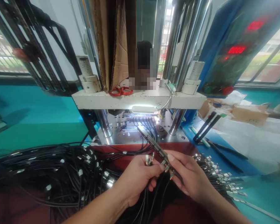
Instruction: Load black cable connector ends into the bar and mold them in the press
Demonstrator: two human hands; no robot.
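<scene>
My right hand (189,171) is closed around one end of a long, narrow metal bar (151,141) with slots along it. The bar tilts up and to the left, toward the press bed. My left hand (140,174) pinches black cables with small metal connectors (150,160) standing out above its fingers. Its thumb and fingertips touch the bar's near end, where more metal connectors (167,168) sit against the bar. Black cables (151,199) hang below both hands. Whether each connector is seated in the bar, I cannot tell.
Ahead stands a press with a pale upper plate (140,101), red-handled scissors (121,91) on top, and cables over its metal bed (116,137). A cable heap (60,174) lies left. Cable ends (214,174), pliers (226,149) and a control box (235,40) are right.
</scene>
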